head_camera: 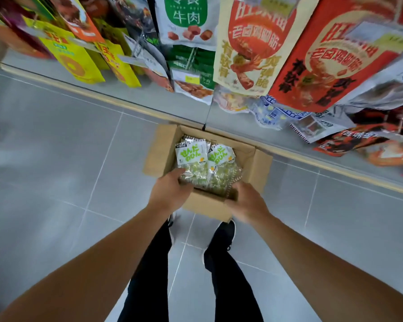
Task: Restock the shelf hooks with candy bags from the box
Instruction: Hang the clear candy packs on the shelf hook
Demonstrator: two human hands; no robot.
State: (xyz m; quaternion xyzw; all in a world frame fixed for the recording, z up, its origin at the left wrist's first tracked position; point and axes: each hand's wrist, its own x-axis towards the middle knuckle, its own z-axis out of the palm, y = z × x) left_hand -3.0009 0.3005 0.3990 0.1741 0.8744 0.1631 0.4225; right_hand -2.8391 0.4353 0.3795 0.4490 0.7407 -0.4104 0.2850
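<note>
An open cardboard box (254, 163) sits on the floor against the shelf base, just ahead of my feet. Inside lie clear candy bags (220, 156) with white and green labels, two showing on top side by side. My left hand (170, 191) reaches in from the near left, and its fingers curl over the lower end of the left candy bag (190, 154). My right hand (248, 201) is at the near right corner, its fingers curled round the box's near rim beside the right bag's lower corner.
Snack bags (249, 49) hang in rows on shelf hooks above and behind the box, red ones (330, 59) at the right, yellow ones (72, 56) at the left. Grey floor tiles (56, 159) spread to the left. My legs and shoes (221, 235) stand right behind the box.
</note>
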